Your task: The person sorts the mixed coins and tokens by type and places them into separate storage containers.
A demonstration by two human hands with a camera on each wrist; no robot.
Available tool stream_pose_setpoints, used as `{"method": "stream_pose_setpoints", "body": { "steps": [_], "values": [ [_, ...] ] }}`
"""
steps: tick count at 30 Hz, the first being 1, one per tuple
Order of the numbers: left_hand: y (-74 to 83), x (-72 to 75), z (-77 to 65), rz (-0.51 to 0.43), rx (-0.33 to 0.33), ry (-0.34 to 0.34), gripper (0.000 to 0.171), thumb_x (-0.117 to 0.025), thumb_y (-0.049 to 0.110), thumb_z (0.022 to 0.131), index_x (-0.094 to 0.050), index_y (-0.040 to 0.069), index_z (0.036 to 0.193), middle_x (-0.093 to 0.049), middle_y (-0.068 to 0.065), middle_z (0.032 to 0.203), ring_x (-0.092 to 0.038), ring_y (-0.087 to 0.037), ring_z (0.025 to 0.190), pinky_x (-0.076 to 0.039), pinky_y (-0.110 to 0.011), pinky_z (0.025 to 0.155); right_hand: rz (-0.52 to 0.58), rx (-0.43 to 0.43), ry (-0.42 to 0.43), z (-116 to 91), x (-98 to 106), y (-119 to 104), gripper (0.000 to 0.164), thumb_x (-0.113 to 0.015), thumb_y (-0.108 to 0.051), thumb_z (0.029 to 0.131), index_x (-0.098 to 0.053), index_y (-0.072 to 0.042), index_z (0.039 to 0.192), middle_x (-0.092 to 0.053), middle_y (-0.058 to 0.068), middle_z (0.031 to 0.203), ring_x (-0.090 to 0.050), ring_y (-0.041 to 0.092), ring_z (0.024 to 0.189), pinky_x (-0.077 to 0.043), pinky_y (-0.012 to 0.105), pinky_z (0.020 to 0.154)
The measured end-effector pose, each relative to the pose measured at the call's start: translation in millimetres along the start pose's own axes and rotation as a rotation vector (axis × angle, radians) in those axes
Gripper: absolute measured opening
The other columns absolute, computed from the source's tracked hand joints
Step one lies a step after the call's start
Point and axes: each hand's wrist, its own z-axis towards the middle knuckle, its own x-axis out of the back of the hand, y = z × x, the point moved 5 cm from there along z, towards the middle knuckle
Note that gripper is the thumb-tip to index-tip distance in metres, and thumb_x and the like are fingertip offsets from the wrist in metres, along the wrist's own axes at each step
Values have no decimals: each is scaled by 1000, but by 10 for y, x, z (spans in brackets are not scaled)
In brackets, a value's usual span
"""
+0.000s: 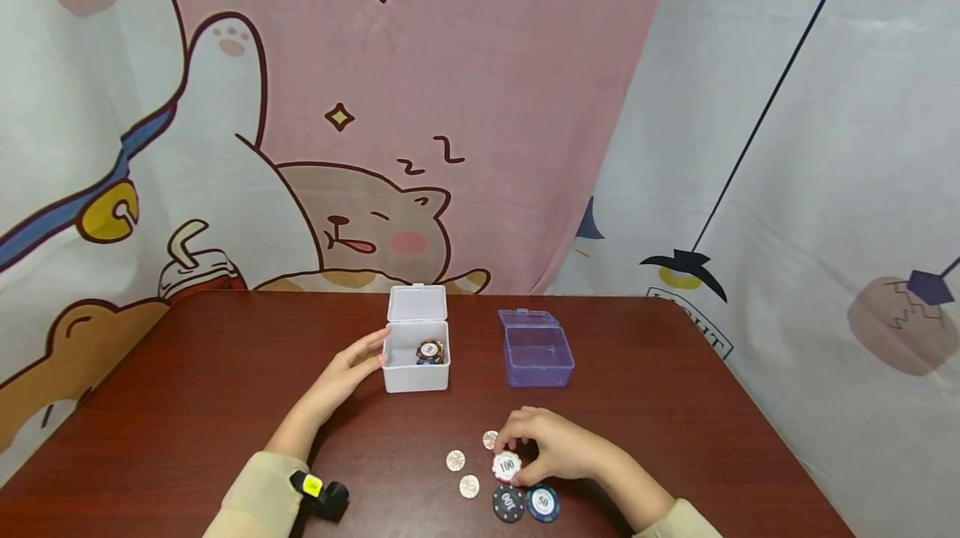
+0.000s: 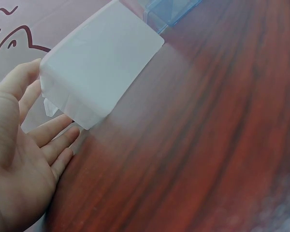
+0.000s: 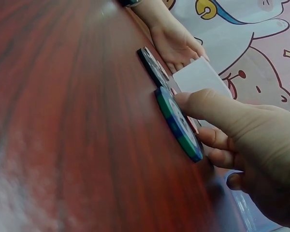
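Observation:
My left hand [image 1: 351, 367] rests its fingers against the left side of an open white plastic box [image 1: 417, 379]. Inside that box lie a few poker chips [image 1: 431, 351]. In the left wrist view the fingers [image 2: 53, 137] are mostly straight beside the white box [image 2: 99, 63]. My right hand [image 1: 551, 445] has its thumb and fingertips at the edges of a white-and-pink chip marked 100 [image 1: 507, 465], pinching it at the table. Close below it lie a black chip [image 1: 508, 504] and a blue chip [image 1: 543, 503]. The blue chip's green-and-blue edge [image 3: 176, 126] shows near the thumb in the right wrist view.
Several small pale discs [image 1: 455, 460] lie left of the chips, one close to the right fingertips. A purple see-through box [image 1: 538, 376] stands with its lid up, right of the white one. All rest on a dark red-brown table [image 1: 187, 421] before a cartoon-printed curtain [image 1: 525, 105].

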Motion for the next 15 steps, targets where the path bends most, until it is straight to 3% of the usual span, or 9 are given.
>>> {"method": "stream_pose_setpoints", "body": {
  "steps": [9, 15],
  "values": [
    [-25, -9, 24, -43, 15, -14, 50, -52, 7, 98, -37, 0, 145, -40, -28, 142, -39, -43, 129, -29, -55, 102, -49, -35, 65, -4, 5, 13, 38, -83, -20, 63, -65, -24, 96, -55, -18, 87, -49, 4, 86, -39, 16, 75],
    [-32, -5, 18, -40, 11, -4, 49, -55, 11, 98, -41, 5, 145, -43, -24, 142, -41, -39, 128, -31, -53, 102, -35, -78, 82, -8, 12, 37, 38, -82, -20, 63, -64, -25, 97, -55, -20, 88, -49, 5, 86, -41, 18, 74]
  ]
}}
